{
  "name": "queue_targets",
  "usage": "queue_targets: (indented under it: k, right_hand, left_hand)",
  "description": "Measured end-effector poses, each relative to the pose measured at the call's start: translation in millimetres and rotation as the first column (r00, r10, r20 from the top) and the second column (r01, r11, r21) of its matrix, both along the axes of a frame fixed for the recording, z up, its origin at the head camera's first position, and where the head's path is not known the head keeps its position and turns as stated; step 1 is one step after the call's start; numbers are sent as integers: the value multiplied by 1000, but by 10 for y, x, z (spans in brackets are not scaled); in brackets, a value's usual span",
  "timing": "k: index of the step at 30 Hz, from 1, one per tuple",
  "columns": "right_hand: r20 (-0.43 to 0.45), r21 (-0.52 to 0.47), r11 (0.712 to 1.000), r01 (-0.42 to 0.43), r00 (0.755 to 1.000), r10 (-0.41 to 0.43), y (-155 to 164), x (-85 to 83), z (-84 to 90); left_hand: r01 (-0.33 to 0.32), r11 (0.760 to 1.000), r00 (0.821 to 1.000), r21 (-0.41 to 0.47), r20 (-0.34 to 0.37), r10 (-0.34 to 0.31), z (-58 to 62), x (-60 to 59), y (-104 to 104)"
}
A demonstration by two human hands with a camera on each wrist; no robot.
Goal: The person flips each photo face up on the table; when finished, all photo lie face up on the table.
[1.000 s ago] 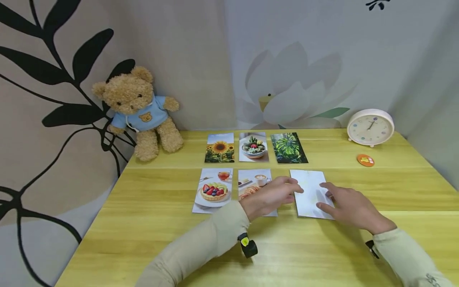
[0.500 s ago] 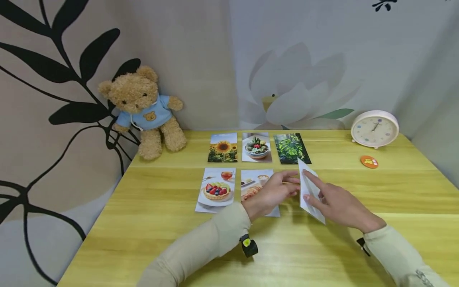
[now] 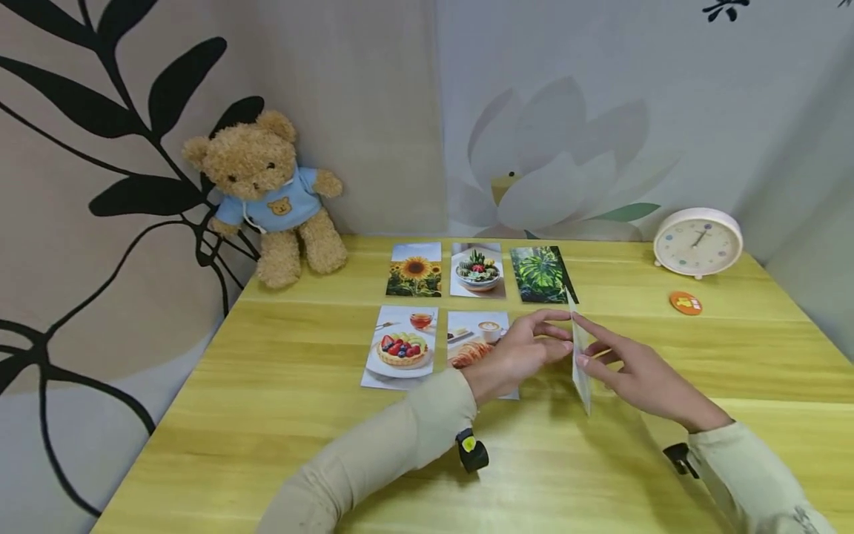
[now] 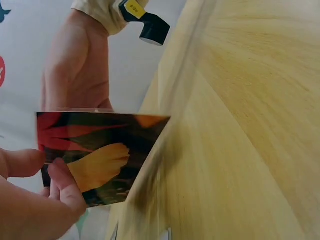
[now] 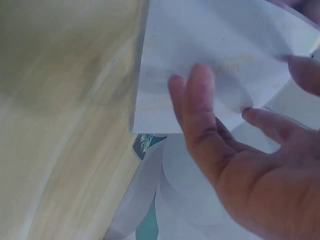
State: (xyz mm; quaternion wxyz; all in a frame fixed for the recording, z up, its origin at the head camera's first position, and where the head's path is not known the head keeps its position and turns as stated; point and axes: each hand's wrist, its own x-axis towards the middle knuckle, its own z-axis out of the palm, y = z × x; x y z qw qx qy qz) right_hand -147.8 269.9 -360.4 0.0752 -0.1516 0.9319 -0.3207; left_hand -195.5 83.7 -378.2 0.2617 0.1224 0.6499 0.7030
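A white-backed picture card [image 3: 579, 371] stands nearly upright between both hands, close over the table, right of the croissant card [image 3: 470, 352]. In the left wrist view, the picture side of the card [image 4: 102, 160] shows red and yellow petal-like shapes. My left hand [image 3: 523, 348] holds the card along its upper part, fingers against the picture side. My right hand [image 3: 637, 371] holds it from the other side, thumb and index finger at its white back. In the right wrist view, the lower fingers [image 5: 200, 100] of that hand curve in front of the white back.
Sunflower [image 3: 415, 271], cactus bowl [image 3: 477, 271] and green leaf [image 3: 539, 274] cards lie in a back row, with a fruit tart card [image 3: 400, 348] in front. A teddy bear [image 3: 273, 200] sits back left. A clock [image 3: 698, 242] and orange round badge [image 3: 685, 302] are at right.
The white-backed card lay flat, then was tilted up by the right hand and now stands nearly vertical. The left fingers have come against its other side. The other cards have stayed in place.
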Motion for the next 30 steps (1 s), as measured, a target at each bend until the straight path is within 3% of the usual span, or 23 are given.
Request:
queue_targets:
  k: [11, 17, 23, 27, 30]
  right_hand:
    - [179, -250, 965, 81, 983, -36, 95, 4, 97]
    - [183, -313, 939, 145, 979, -90, 108, -10, 141]
    - [171, -447, 880, 158, 981, -90, 170, -36, 119]
    - [141, -501, 844, 190, 980, -137, 190, -64, 94]
    - [111, -565, 795, 221, 975, -193, 202, -89, 82]
  left_hand:
    - [-49, 987, 996, -153, -75, 38, 20, 37, 77]
    - [-50, 975, 989, -215, -148, 17, 42, 55, 109]
    - [-7, 968, 981, -253, -187, -41, 76, 79, 100]
    - [-25, 947, 974, -320, -221, -49, 66, 88, 74]
    - [-50, 929, 975, -367, -221, -34, 61, 108, 39]
